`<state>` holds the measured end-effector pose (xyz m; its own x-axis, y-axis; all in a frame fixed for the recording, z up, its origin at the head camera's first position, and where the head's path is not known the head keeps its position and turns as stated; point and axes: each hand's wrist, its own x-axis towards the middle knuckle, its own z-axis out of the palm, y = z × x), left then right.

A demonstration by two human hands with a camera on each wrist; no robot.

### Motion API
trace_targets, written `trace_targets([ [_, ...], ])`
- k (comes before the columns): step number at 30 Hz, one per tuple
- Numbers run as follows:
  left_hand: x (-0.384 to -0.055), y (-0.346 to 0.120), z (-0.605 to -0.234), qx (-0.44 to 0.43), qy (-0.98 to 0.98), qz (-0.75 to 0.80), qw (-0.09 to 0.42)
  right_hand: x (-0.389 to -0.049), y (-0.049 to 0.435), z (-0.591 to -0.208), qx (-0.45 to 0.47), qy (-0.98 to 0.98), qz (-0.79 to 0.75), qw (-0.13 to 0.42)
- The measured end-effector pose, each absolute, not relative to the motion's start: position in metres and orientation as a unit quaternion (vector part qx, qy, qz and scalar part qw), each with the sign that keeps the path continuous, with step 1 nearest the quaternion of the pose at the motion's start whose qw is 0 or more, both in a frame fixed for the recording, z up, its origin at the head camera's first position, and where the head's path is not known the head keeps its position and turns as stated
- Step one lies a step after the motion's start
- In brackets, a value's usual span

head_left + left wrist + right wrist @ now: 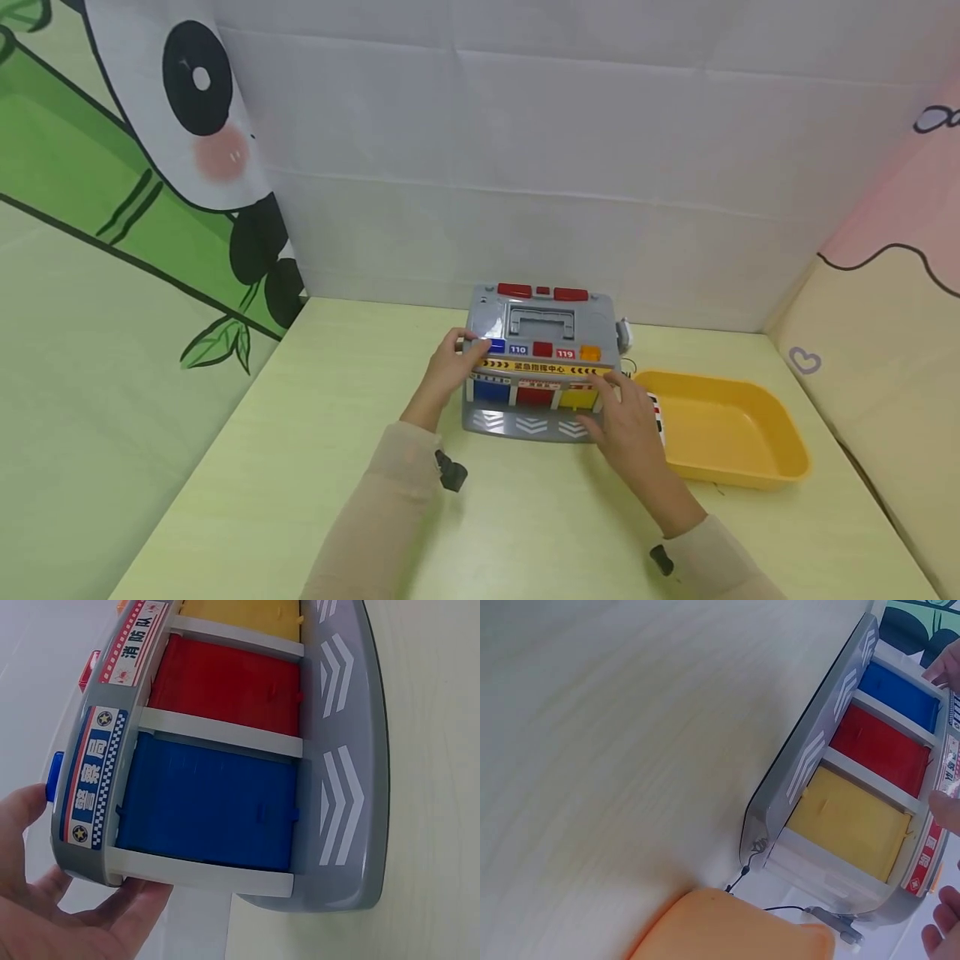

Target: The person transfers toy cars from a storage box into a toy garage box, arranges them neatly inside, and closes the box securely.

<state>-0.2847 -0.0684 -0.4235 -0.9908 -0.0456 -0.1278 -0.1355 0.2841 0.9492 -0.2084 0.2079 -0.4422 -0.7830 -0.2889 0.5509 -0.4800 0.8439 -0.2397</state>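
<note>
A grey toy garage [540, 425] with blue, red and yellow doors stands upright on the table. My left hand [450, 367] holds its left front corner. In the left wrist view, the thumb [28, 806] is against the blue roof button [55, 776], while the other fingers bend in under the roof's edge. At the front right corner is my right hand [628, 421], fingertips by the yellow sign strip [540, 367] and thumb spread apart, lower down. All three doors look closed, the yellow door [847, 821] being nearest the right hand.
An orange-yellow tray [731, 479] lies right of the garage. A small white, red and black item [657, 417] shows between it and my right hand. On the garage's right side, a grey piece [836, 922] hangs by a dark cord. A white cloth wall [480, 208] rises behind.
</note>
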Motion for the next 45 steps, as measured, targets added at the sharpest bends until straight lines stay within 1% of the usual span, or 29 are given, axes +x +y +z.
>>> trace_targets([
  [4,-0.286,-0.069,-0.422,-0.054,0.803,0.592,0.047,-0.206,0.211,-0.441,0.200,-0.928,0.186,0.254],
  [14,-0.286,-0.071,-0.423,-0.054,0.812,0.578,0.051,-0.204,0.219,-0.441,0.202,-0.919,0.210,0.264],
  [27,-0.284,-0.074,-0.425,-0.060,0.798,0.597,0.058,-0.206,0.228,-0.430,0.175,-0.937,0.228,0.200],
  [36,-0.282,-0.076,-0.426,-0.044,0.789,0.610,0.056,-0.205,0.237,-0.426,0.153,-0.949,0.229,0.151],
  [40,-0.282,-0.076,-0.426,-0.044,0.789,0.611,0.055,-0.206,0.241,-0.426,0.157,-0.949,0.227,0.151],
  [45,-0.282,-0.076,-0.428,-0.048,0.788,0.612,0.057,-0.209,0.248,-0.428,0.179,-0.942,0.227,0.172],
])
